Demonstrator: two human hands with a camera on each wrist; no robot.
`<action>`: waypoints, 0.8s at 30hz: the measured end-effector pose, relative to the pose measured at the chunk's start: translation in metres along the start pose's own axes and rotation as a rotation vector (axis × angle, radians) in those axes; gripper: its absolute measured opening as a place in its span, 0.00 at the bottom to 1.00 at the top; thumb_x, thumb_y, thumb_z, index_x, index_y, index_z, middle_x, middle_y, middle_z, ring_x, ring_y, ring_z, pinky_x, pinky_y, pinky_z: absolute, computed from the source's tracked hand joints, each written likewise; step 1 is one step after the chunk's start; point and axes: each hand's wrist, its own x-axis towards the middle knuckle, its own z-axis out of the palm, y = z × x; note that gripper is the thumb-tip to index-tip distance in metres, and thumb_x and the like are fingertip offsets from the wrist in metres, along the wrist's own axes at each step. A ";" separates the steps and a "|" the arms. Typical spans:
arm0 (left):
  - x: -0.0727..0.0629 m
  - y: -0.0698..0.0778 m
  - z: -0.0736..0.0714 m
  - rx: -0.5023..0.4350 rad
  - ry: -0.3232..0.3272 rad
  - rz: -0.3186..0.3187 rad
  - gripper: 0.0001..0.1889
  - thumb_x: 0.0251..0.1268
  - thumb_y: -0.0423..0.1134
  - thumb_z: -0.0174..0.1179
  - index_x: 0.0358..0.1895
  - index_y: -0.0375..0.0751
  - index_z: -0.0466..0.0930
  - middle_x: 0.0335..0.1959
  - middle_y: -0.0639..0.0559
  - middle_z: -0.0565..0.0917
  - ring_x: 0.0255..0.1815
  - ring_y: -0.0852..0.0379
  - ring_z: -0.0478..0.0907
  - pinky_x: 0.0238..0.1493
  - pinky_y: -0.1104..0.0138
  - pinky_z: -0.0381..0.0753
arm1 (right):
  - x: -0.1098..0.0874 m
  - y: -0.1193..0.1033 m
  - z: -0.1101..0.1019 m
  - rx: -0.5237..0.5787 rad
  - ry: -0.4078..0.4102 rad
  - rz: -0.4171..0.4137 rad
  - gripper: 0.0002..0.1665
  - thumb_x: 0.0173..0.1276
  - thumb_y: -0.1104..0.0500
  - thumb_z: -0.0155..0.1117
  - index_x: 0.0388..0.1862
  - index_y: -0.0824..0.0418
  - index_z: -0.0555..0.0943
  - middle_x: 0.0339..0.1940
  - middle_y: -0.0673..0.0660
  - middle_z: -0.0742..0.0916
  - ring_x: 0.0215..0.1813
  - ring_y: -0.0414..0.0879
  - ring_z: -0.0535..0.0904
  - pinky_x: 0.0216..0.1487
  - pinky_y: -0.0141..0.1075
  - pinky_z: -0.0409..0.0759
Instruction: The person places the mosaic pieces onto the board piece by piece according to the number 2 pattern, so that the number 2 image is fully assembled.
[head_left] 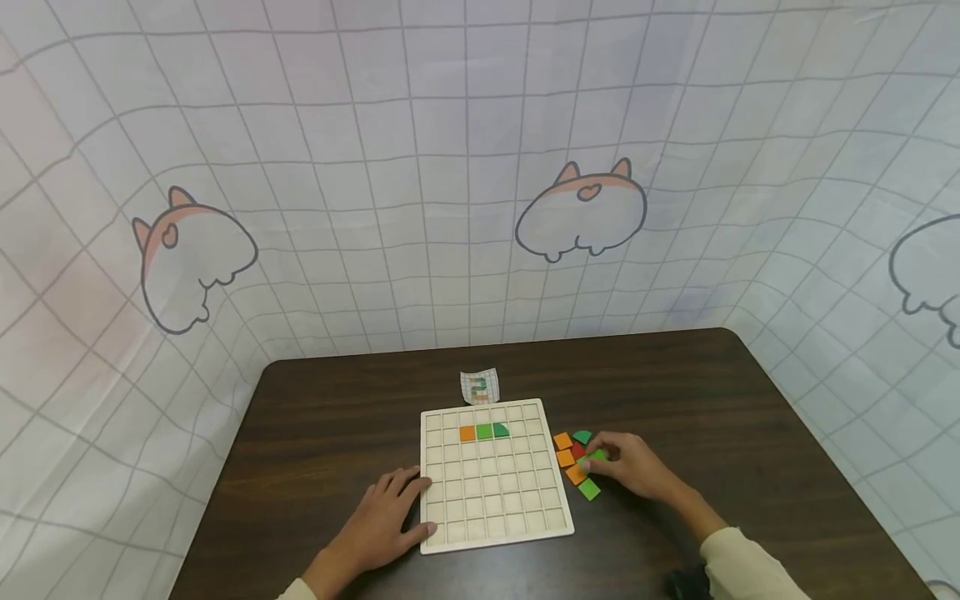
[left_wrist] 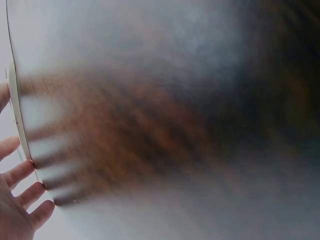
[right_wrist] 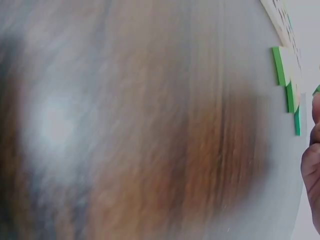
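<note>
A cream grid board (head_left: 498,483) lies on the dark table, with an orange square tile (head_left: 468,433), a green square tile (head_left: 484,431) and a dark green quarter-round tile (head_left: 501,430) set side by side in an upper row. My left hand (head_left: 378,521) rests at the board's left edge, fingers spread and thumb over the lower corner; its fingers (left_wrist: 31,195) show in the left wrist view. Right of the board, my right hand (head_left: 637,467) pinches a green tile (head_left: 597,455) between thumb and fingertips, over the loose tiles. Its fingers partly hide that tile.
Loose tiles lie beside the board's right edge: several orange squares (head_left: 563,441), a red piece (head_left: 577,451), a dark green quarter-round (head_left: 582,436) and a green square (head_left: 589,489). Behind the board is a small paper card (head_left: 480,387) with a coloured pattern. A grid-patterned cloth (head_left: 420,292) surrounds the table.
</note>
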 end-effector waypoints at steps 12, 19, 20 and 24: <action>0.000 0.000 -0.002 -0.002 -0.010 0.003 0.36 0.67 0.66 0.57 0.71 0.50 0.69 0.74 0.43 0.67 0.72 0.38 0.65 0.62 0.38 0.68 | 0.014 -0.019 0.004 0.143 -0.085 -0.001 0.20 0.67 0.50 0.71 0.49 0.63 0.85 0.28 0.51 0.82 0.18 0.37 0.72 0.21 0.33 0.76; 0.000 0.001 -0.003 -0.006 -0.012 0.003 0.35 0.68 0.65 0.58 0.72 0.50 0.69 0.74 0.43 0.67 0.72 0.38 0.65 0.62 0.39 0.68 | 0.025 -0.027 0.010 0.208 -0.117 -0.037 0.21 0.69 0.59 0.69 0.57 0.67 0.82 0.32 0.56 0.80 0.18 0.38 0.72 0.21 0.32 0.75; 0.000 0.001 -0.003 -0.006 -0.014 0.002 0.35 0.68 0.65 0.58 0.72 0.50 0.69 0.74 0.43 0.67 0.72 0.38 0.65 0.62 0.39 0.68 | 0.027 -0.028 0.012 0.205 -0.117 -0.036 0.21 0.69 0.59 0.70 0.57 0.66 0.82 0.33 0.56 0.79 0.19 0.38 0.72 0.21 0.31 0.74; 0.000 0.001 -0.003 0.002 -0.014 0.000 0.35 0.67 0.65 0.58 0.71 0.50 0.69 0.74 0.43 0.67 0.72 0.38 0.65 0.62 0.39 0.68 | 0.033 -0.034 0.016 0.190 -0.110 -0.038 0.20 0.69 0.60 0.69 0.57 0.66 0.82 0.34 0.54 0.78 0.20 0.36 0.68 0.22 0.29 0.70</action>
